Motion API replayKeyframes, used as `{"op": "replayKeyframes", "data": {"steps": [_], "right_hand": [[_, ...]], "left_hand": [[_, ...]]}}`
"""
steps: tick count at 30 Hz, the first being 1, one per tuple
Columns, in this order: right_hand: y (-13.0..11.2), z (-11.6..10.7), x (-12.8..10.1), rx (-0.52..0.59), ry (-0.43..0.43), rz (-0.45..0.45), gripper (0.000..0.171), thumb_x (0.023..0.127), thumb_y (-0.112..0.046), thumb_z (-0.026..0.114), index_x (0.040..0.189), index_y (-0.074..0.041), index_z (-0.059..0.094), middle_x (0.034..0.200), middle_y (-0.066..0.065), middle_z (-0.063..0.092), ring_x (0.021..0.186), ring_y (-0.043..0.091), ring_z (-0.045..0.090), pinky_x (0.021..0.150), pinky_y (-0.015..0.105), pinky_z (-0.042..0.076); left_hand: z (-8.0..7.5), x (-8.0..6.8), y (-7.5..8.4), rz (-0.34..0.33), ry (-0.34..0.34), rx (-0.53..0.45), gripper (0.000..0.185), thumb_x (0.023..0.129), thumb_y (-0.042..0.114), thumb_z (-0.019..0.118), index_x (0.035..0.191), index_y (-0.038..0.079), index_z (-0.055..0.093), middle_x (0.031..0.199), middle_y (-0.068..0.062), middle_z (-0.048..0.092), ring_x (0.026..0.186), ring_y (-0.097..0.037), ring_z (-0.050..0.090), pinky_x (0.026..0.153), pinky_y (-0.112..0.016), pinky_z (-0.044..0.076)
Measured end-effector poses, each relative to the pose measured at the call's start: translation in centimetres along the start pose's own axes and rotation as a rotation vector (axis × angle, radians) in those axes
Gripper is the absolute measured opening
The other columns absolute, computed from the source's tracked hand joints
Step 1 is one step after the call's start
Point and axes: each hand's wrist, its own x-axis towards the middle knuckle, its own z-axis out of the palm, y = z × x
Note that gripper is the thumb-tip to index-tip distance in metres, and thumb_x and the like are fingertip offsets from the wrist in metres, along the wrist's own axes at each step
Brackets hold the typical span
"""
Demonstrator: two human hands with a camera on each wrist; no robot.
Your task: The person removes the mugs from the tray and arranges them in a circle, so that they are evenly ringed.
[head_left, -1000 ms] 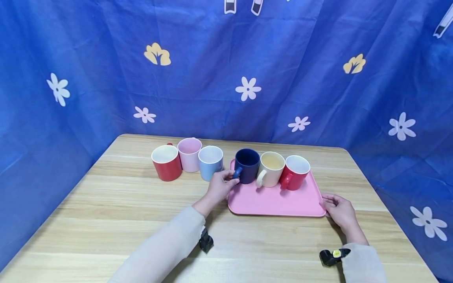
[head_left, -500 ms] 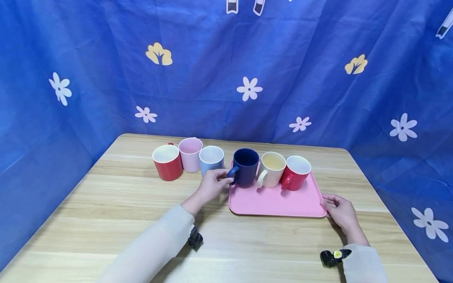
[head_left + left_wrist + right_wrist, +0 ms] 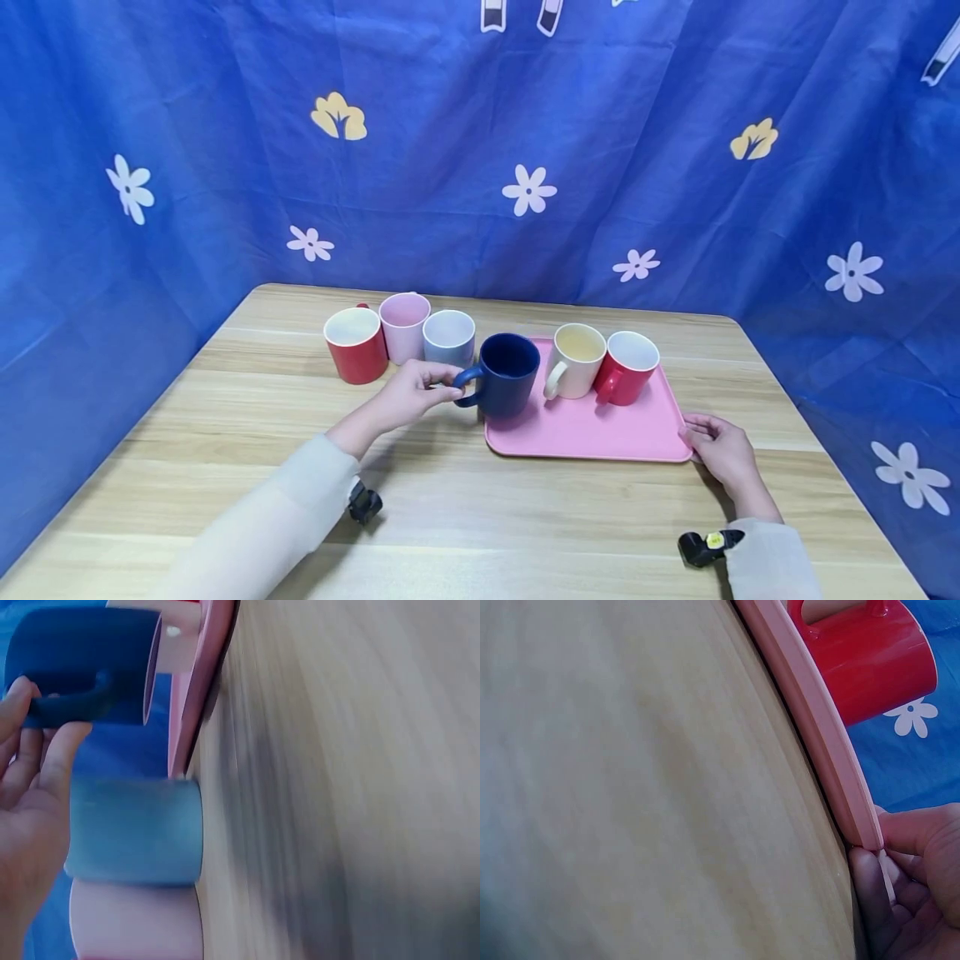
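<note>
By its handle my left hand (image 3: 408,393) pinches a navy mug (image 3: 510,375), held upright over the left edge of the pink tray (image 3: 585,433). In the left wrist view the mug's base (image 3: 152,667) is apart from the tray's rim (image 3: 199,690). At the front right corner of the tray, my right hand (image 3: 720,450) grips the rim, thumb on one side and fingers on the other in the right wrist view. On the tray stand a cream mug (image 3: 576,362) and a red mug (image 3: 627,367), side by side, handles toward me.
Left of the tray, a light blue mug (image 3: 448,337), a pink mug (image 3: 405,325) and another red mug (image 3: 356,346) stand close together on the wooden table (image 3: 225,433). A blue patterned curtain (image 3: 420,225) hangs behind and at the sides.
My left hand has moved the navy mug left and toward me, from beside the cream mug up to the tray's left edge. My right hand and the tray have stayed put.
</note>
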Motion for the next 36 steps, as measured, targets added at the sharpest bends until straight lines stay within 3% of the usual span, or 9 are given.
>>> {"op": "replayKeyframes", "data": {"steps": [11,19,23,33,36], "right_hand": [[0.1,-0.1,0.0,-0.009,0.008,0.005,0.039,0.092,-0.012,0.06,0.122,0.011,0.055,0.107,0.023,0.063,0.073,-0.001,0.058,0.061,0.022,0.053],[0.0,0.0,-0.1,-0.014,0.005,0.017,0.039,0.092,-0.012,0.06,0.123,0.01,0.055,0.109,0.024,0.063,0.073,0.0,0.059,0.06,0.021,0.053],[-0.1,0.0,-0.1,-0.015,0.008,0.018,0.039,0.092,-0.012,0.06,0.123,0.011,0.055,0.109,0.024,0.063,0.074,0.0,0.058,0.06,0.02,0.053],[0.2,0.1,0.0,0.003,0.003,0.024,0.039,0.092,-0.012,0.06,0.123,0.01,0.055,0.107,0.021,0.064,0.074,0.002,0.059,0.061,0.021,0.053],[0.0,0.1,0.0,0.001,0.001,0.02,0.039,0.092,-0.012,0.06,0.123,0.01,0.055,0.107,0.021,0.064,0.074,0.002,0.059,0.061,0.021,0.053]], "left_hand": [[-3.4,-3.4,-0.8,0.026,-0.052,-0.003,0.015,0.087,0.0,0.065,0.1,-0.007,0.067,0.081,-0.006,0.068,0.075,-0.013,0.06,0.071,-0.023,0.05],[-6.1,-5.9,-1.4,0.029,-0.06,-0.006,0.011,0.087,-0.001,0.064,0.098,-0.003,0.067,0.082,-0.008,0.067,0.075,-0.02,0.06,0.07,-0.024,0.05],[-7.0,-7.1,-1.6,0.015,-0.056,0.004,0.011,0.088,-0.001,0.064,0.098,-0.005,0.065,0.083,-0.008,0.067,0.075,-0.024,0.061,0.07,-0.024,0.05],[-9.8,-9.8,-2.3,-0.02,-0.035,-0.006,0.016,0.09,0.0,0.061,0.103,-0.01,0.063,0.089,-0.017,0.067,0.079,-0.018,0.063,0.074,-0.026,0.053],[-10.6,-10.5,-2.6,-0.022,-0.022,0.008,0.015,0.091,-0.001,0.06,0.102,-0.01,0.063,0.09,-0.013,0.067,0.08,-0.015,0.062,0.073,-0.026,0.053]]}}
